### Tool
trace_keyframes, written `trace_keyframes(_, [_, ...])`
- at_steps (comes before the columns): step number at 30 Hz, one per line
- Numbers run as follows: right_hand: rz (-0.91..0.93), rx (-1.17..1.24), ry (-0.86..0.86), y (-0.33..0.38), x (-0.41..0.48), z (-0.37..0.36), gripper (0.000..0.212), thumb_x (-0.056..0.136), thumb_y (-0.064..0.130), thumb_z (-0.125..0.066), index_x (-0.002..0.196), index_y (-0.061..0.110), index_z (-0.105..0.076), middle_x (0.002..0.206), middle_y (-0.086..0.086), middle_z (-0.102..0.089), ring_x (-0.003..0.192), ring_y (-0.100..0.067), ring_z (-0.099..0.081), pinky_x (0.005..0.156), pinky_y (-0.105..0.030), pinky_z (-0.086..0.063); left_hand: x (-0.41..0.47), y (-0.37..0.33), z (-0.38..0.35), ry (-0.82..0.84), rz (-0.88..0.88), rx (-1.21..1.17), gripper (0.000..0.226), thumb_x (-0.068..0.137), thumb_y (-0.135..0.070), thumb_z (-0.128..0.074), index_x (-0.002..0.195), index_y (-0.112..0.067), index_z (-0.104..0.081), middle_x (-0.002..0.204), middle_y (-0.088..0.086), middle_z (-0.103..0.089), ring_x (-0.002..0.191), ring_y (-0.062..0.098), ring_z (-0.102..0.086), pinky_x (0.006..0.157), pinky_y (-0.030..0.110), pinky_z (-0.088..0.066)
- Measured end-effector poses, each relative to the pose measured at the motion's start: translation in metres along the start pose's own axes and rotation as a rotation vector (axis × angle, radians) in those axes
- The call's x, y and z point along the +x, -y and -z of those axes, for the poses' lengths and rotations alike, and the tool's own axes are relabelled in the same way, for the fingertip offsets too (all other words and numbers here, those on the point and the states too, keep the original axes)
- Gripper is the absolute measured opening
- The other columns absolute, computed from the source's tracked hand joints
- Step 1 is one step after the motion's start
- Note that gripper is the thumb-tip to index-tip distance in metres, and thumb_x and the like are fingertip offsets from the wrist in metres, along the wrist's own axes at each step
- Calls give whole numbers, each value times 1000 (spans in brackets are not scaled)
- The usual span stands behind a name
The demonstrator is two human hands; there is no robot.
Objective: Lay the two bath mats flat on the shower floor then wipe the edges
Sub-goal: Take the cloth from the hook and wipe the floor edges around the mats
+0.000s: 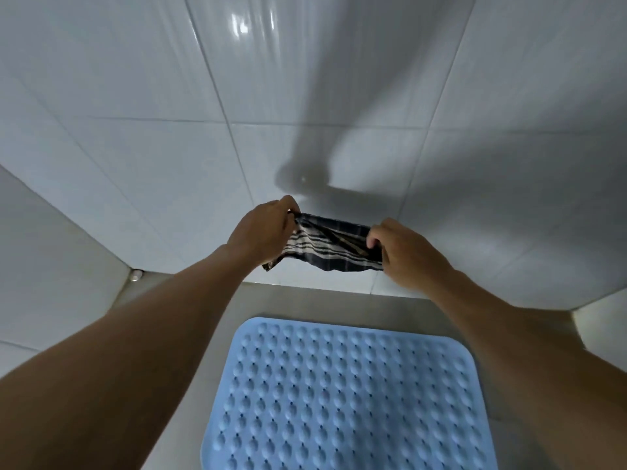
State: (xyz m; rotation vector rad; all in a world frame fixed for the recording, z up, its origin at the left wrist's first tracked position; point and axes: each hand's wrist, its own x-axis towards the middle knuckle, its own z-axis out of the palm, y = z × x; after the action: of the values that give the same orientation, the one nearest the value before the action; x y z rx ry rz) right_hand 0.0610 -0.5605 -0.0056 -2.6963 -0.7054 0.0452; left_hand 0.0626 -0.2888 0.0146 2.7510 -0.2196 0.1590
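Head view, looking forward and down: your left hand [263, 228] and right hand [400, 252] are raised in front of a white tiled wall [135, 147], each pinching one end of a dark striped cloth [330, 244] with curled fingers, so the cloth is pulled into a bunched band between them. Below your forearms, a blue bath mat [349, 395] with rows of raised bumps lies flat on the grey shower floor [271, 300], its far edge near the wall but not touching it. Only one mat shows; you cannot tell from here where the second one is. A small white fitting [136, 275] sits in the left corner where the wall meets the floor. The cloth looks ready for wiping the edges. If it stays bunched, it may skip parts of the rim, and a hard stroke could lift or shift the mat's edge.
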Motion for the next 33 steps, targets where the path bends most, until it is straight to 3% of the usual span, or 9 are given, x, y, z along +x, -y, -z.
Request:
trace_keyframes(4, [-4,65,-38,-17,-1,-91,13,93,26,-56,99,15,-59,101,0,-53,81,-23,-56,75,-36,-48,-10,41,-77,22,13,19,23,101,-18,-36,109,-15,-57,87,0,-61,81,26,-54,69,37,-42])
trace_keyframes(7, [-68,-6,51,-27,2,-148,49,78,57,-72,103,20,-52,105,3,-48,87,-20,-53,76,-34,-45,-15,66,-122,24,-10,50,23,101,-16,-37,110,-15,-58,83,-1,-61,77,24,-52,69,36,-41])
trace_keyframes(11, [-32,-136,1,-37,2,-212,29,88,25,-71,108,13,-54,111,-9,-54,97,-29,-57,77,-34,-43,-23,94,-172,56,5,77,23,100,-18,-38,110,-19,-58,74,-3,-56,67,21,-51,64,32,-37])
trace_keyframes(15, [-78,2,-49,-37,-2,-254,17,94,11,-57,111,13,-60,107,-8,-60,93,-27,-58,75,-32,-41,-42,126,-209,91,71,81,26,100,-19,-35,110,-24,-58,84,8,-61,68,23,-53,62,32,-37])
trace_keyframes(22, [-298,374,87,-25,-4,-294,25,94,8,-55,110,26,-48,94,-4,-62,70,-17,-60,60,-30,-43,-69,169,-245,180,183,54,24,101,-21,-38,113,-22,-59,74,2,-57,67,22,-54,65,33,-39])
trace_keyframes(26, [-428,479,141,-24,14,-314,35,93,11,-60,124,20,-50,113,0,-54,98,-16,-53,69,-28,-38,-65,193,-259,237,270,-11,17,100,-21,-42,110,-22,-56,89,12,-66,66,20,-56,60,32,-43])
trace_keyframes(28, [-464,482,164,-22,23,-324,32,92,9,-62,121,16,-53,107,-2,-56,95,-17,-54,66,-27,-39,-65,204,-266,269,299,-22,14,100,-20,-45,110,-22,-54,92,13,-65,66,20,-58,56,31,-42])
trace_keyframes(31, [-506,472,87,-25,36,-346,25,90,6,-62,113,13,-56,97,-4,-62,79,-11,-57,59,-24,-41,-62,220,-280,295,343,-50,12,102,-23,-46,112,-20,-51,89,9,-60,64,22,-58,54,31,-42])
trace_keyframes(33, [-500,415,-22,-28,44,-362,31,90,6,-63,118,15,-55,107,-7,-62,85,-14,-58,64,-26,-43,-59,227,-292,204,295,109,16,101,-25,-49,116,-19,-52,102,11,-65,82,28,-60,69,36,-47])
